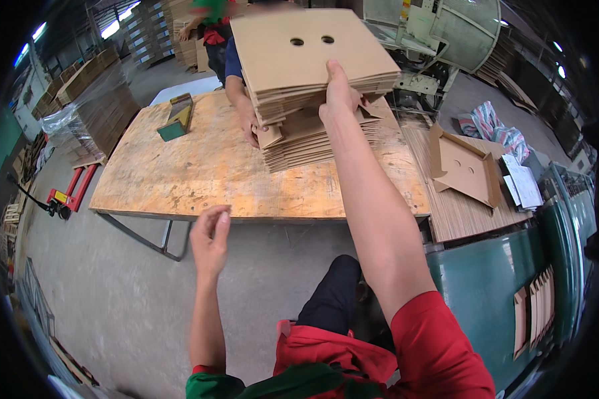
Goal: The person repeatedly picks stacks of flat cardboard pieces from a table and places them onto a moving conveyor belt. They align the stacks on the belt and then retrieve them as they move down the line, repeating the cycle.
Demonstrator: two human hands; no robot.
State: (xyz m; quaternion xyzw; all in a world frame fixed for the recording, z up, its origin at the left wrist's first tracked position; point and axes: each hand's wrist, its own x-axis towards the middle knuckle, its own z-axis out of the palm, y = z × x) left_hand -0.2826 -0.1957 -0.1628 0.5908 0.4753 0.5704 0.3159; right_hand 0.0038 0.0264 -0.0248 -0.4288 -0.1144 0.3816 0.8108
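Observation:
My right hand [340,93] grips a stack of flat brown cardboard box blanks [313,56] at its near edge, thumb on top and fingers underneath. Two round holes show in the top blank. Directly below, a second stack of blanks [306,147] rests on the wooden table [180,166]; whether the two stacks touch is hard to tell. A co-worker's hand [247,120] is at the left side of the lower stack. Just off the table's front edge, my left hand [209,236] hangs with loosely bent fingers and nothing visible in it.
A green and yellow tool [176,120] lies on the table's left part. To the right, a folded cardboard tray [464,166] and papers [522,183] rest on a board beside a green conveyor belt [479,272] carrying cardboard pieces [534,309]. A red pallet jack [73,189] stands left.

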